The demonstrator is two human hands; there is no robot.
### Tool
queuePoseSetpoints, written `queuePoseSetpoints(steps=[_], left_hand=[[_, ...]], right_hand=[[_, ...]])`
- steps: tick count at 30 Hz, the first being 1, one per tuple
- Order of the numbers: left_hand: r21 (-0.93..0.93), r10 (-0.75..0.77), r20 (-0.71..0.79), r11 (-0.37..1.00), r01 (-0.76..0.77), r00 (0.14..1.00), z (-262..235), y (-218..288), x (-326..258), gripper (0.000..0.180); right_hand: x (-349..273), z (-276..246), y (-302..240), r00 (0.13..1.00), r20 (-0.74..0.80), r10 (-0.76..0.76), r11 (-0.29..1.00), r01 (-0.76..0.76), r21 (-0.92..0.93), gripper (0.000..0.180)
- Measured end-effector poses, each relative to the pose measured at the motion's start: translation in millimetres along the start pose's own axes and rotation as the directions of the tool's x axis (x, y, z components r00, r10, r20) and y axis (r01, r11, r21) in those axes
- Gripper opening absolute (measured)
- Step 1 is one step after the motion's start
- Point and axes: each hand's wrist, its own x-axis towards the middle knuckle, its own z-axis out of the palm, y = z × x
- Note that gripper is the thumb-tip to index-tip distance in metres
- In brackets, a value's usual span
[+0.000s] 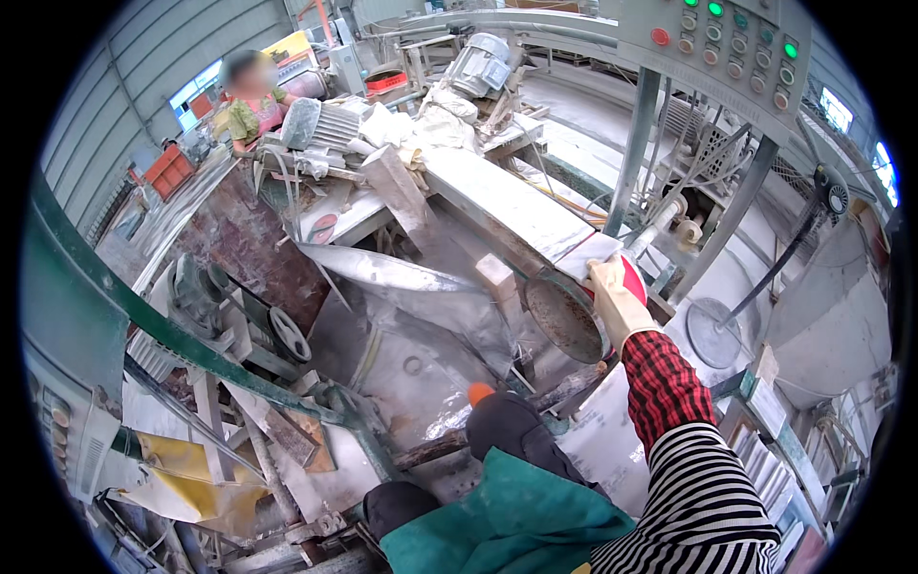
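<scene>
- Left hand: out of view, state unknown.
- Gloved right hand (617, 297): at the white bench's (516, 196) near end, fingers partly hidden; grip cannot be told.
- Red patch (633, 279): beside that bench end, partly covered, possibly glove coating.

Watching from my remote station, I see a co-worker (253, 113) in pink and green at the far left of a dusty workshop, near an orange-red bin (169, 172). A finned electric motor (481, 65) sits at top center. Green lights glow on a gray control panel (703, 72), upper right, near a pedestal fan (834, 189). At left, a spoked wheel (289, 333) stands beyond a green beam (124, 295).
</scene>
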Motion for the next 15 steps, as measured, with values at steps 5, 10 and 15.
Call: queuePoseSetpoints(steps=[5,10,15], left_hand=[[-0.014,-0.027,-0.014,1.000,0.027,1.000,-8.5,6.5,-4.4,0.059],[-0.062,-0.064,-0.012,0.996,0.063,0.998,-13.8,17.1,-6.8,0.061],[-0.136,-0.231,0.029,0.963,0.233,0.972,-37.4,27.2,-6.2,0.063]], right_hand=[[21.5,-4.7,-17.8,0.766,0.635,0.101,-0.232,0.639,-0.734,0.039],[50.5,-9.6,4.9,0.769,0.635,0.072,-0.093,0.639,-0.764,0.032],[-13.6,5.5,-4.3,0.952,0.307,0.019,0.915,0.107,-0.389,0.039]])
